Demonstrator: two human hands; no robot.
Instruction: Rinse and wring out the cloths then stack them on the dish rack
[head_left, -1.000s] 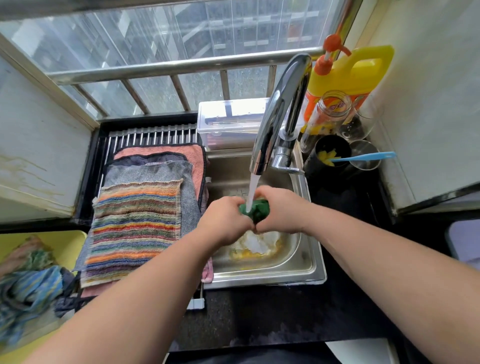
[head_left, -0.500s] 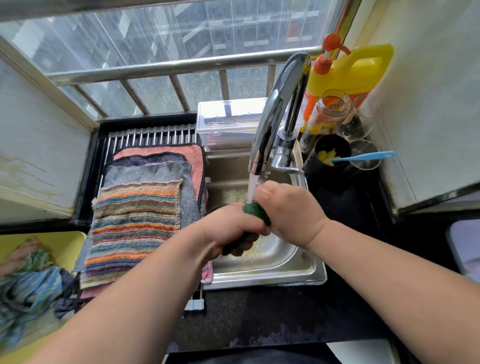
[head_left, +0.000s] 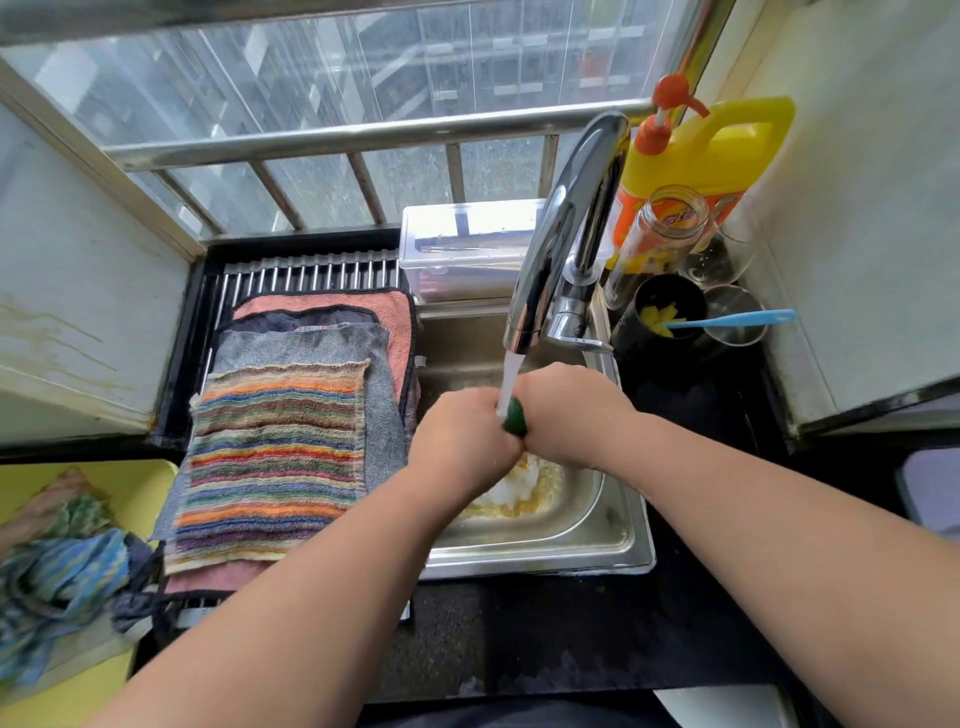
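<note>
Over the steel sink (head_left: 618, 525), my left hand (head_left: 462, 441) and my right hand (head_left: 571, 413) both grip a bunched dark green cloth (head_left: 515, 418); only a small part of it shows between the fists. Water runs from the chrome faucet (head_left: 566, 234) onto the cloth. On the black dish rack (head_left: 306, 273) to the left lies a flat stack of cloths, with a striped multicolour cloth (head_left: 270, 457) on top, a grey one (head_left: 384, 415) under it and a pink one (head_left: 332, 304) lowest.
A yellow tray (head_left: 145, 488) at the left holds bunched blue and green cloths (head_left: 57, 571). Behind the sink stand a clear plastic box (head_left: 462, 249), a yellow detergent jug (head_left: 711, 150), a jar (head_left: 660, 239) and cups with a blue utensil (head_left: 727, 319). Foamy yellowish residue (head_left: 519, 493) sits in the sink.
My hands twisted the green cloth, the right rising over the left half a second ago. Now both fists sit side by side again under the stream.
</note>
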